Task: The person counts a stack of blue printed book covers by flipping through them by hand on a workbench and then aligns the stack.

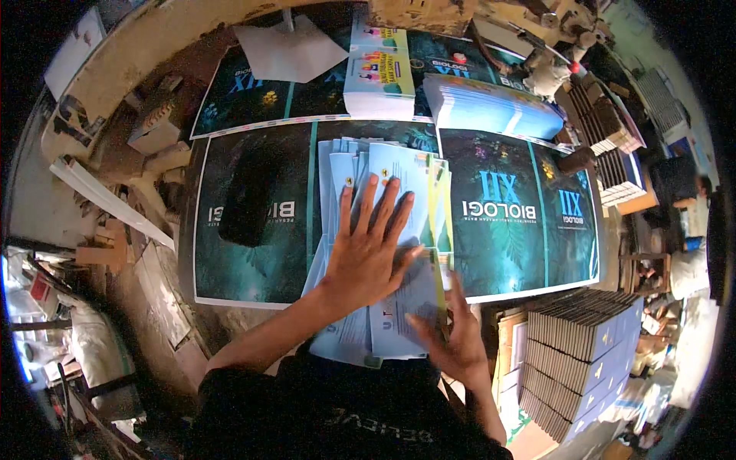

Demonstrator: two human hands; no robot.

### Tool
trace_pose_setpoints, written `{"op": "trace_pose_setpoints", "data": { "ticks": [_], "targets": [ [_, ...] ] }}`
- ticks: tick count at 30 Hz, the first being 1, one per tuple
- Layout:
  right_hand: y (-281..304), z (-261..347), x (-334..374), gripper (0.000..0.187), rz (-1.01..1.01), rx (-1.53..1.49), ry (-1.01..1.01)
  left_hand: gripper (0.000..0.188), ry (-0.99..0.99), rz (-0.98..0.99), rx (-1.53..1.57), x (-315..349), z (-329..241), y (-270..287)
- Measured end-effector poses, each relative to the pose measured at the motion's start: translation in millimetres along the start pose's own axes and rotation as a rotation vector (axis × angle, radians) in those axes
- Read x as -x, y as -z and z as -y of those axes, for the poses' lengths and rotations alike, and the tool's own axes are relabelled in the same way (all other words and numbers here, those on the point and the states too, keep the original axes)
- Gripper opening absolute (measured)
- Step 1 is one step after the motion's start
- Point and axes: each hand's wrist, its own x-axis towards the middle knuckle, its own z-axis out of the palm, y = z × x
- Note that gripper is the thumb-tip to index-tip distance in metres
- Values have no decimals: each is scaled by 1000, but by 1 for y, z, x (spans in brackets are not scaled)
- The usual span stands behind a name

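Left hand (366, 257) lies spread flat on light-blue printed sheets (391, 303) at near centre, right hand (461, 341) partly open by their right edge, grip unclear; alignment seems partly done, left edges uneven.

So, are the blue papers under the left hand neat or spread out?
Spread a little: the blue papers overlap unevenly, their edges askew around the left hand.

Light is uneven, corners black, the right hand (460, 341) slightly blurred.
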Motion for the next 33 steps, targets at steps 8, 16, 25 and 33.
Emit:
{"op": "trace_pose_setpoints", "data": {
  "ticks": [8, 16, 25, 33],
  "targets": [
    [-2, 11, -28, 128, 183, 599, 235, 79, 140, -161, 83, 11, 9, 13],
    [19, 15, -30, 136, 183, 238, 149, 103, 621, 148, 277, 85, -4, 4],
    [24, 3, -33, 143, 160, 88, 156, 144, 652, 125, 864, 50, -22, 26],
    [4, 7, -24, 141, 63, 2, 184, 81, 620, 307, 1006, 27, -10, 36]
  ]
}}
